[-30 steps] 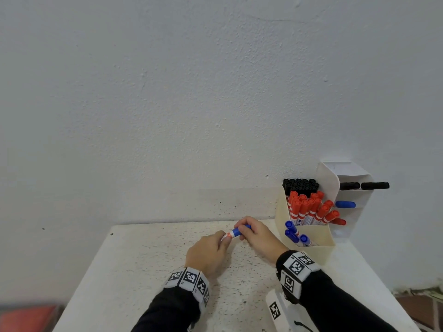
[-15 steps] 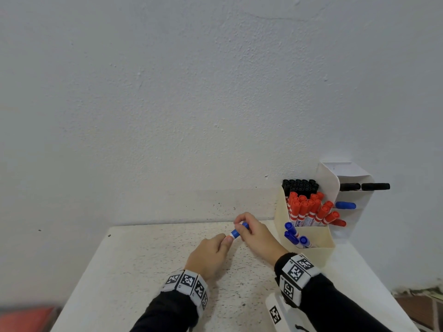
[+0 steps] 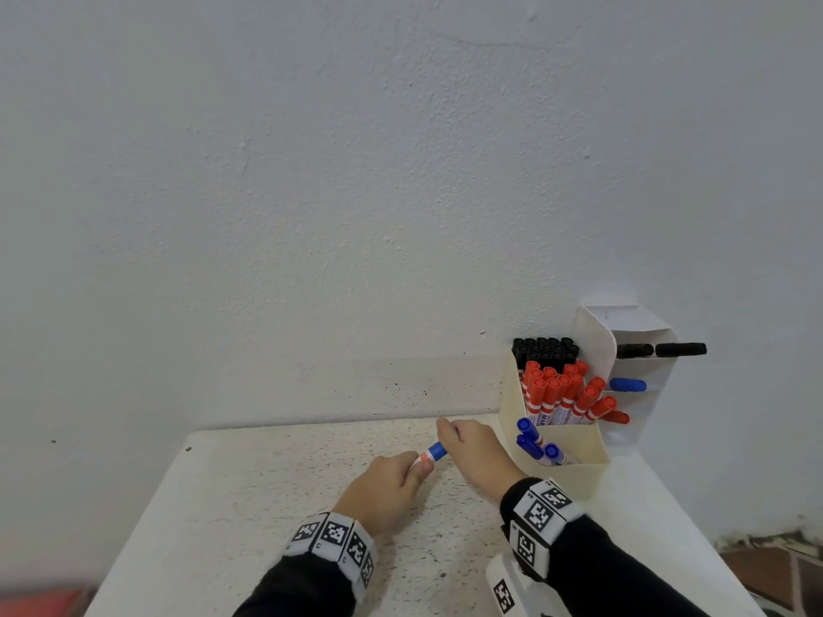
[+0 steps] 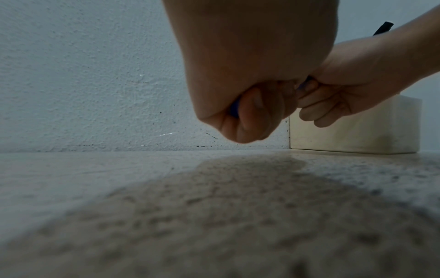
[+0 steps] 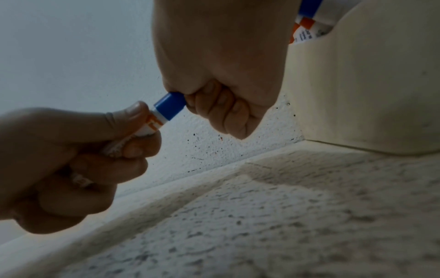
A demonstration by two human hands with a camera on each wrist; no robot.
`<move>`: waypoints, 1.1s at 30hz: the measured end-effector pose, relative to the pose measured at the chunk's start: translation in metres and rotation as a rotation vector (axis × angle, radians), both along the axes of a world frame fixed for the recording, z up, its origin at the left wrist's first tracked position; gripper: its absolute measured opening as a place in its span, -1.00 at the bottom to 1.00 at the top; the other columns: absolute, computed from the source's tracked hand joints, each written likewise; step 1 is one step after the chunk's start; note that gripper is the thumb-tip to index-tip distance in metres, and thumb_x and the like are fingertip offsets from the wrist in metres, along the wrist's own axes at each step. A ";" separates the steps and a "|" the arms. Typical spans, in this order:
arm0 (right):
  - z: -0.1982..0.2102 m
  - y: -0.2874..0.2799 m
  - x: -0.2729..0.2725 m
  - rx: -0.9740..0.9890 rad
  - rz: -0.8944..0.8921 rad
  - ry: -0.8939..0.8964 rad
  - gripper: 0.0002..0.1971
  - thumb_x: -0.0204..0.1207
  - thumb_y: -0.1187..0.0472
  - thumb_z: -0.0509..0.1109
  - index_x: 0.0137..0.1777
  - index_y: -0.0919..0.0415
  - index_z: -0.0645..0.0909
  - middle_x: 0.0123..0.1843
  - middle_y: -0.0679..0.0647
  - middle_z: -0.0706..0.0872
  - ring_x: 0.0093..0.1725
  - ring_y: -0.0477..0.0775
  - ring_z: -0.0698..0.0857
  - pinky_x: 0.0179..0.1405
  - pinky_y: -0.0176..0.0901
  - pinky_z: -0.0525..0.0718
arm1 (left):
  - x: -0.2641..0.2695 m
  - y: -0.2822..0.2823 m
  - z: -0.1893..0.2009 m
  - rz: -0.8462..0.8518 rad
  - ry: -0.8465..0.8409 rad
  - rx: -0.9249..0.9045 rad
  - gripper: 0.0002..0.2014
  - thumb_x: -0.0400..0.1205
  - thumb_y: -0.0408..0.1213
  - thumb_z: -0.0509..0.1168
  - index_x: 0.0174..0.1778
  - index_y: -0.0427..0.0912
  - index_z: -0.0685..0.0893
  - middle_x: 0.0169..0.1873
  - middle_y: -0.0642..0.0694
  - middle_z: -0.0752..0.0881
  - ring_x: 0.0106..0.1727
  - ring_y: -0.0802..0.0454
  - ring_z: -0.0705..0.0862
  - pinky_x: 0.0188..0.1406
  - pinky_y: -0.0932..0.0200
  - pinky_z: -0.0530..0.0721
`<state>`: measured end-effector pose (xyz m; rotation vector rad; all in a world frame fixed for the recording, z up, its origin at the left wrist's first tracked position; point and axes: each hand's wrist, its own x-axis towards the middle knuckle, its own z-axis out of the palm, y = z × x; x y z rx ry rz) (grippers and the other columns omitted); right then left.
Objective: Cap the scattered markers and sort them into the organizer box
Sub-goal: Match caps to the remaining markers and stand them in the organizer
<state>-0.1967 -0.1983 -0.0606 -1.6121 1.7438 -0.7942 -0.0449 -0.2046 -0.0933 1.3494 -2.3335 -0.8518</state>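
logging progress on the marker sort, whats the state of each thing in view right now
blue marker: cap on, held off the table between both hands
left hand: grips the marker barrel
right hand: fingers curled round the blue cap
organizer box: upright, black, red and blue markers standing in separate groups
white holder: behind the box, capped markers sticking out sideways

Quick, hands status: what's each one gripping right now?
Left hand: closed around the blue marker's white barrel.
Right hand: closed around the blue cap on the same marker's end.
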 end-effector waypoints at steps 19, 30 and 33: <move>0.024 0.035 0.018 -0.318 -0.157 -0.267 -0.83 0.48 0.14 0.45 -0.16 0.16 0.52 -0.33 -0.01 0.60 -0.40 -0.15 0.55 -0.39 -0.56 0.50 | -0.007 0.020 0.012 0.084 0.333 -0.049 -0.72 0.65 -0.03 0.02 0.00 -0.06 0.58 -0.33 0.11 0.59 -0.36 0.29 0.49 -0.25 0.29 0.45; 0.067 0.114 -0.045 -1.032 -0.229 -0.034 -0.73 0.50 0.11 0.28 0.01 0.31 0.64 -0.15 -0.01 0.64 -0.17 -0.16 0.60 -0.11 -0.54 0.59 | -0.042 0.049 -0.002 0.244 -0.544 0.140 -0.44 0.75 -0.05 -0.17 0.65 -0.13 -0.09 0.66 -0.12 -0.12 0.66 -0.13 -0.10 0.58 -0.23 0.06; 0.078 0.129 -0.088 -1.113 -0.367 0.029 -0.73 0.50 0.16 0.28 0.00 0.38 0.62 -0.12 0.03 0.59 -0.18 -0.05 0.62 -0.07 -0.44 0.64 | -0.045 0.051 -0.009 0.235 -0.646 0.142 -0.42 0.75 -0.05 -0.16 0.65 -0.14 -0.18 0.65 -0.15 -0.20 0.66 -0.16 -0.16 0.60 -0.24 0.02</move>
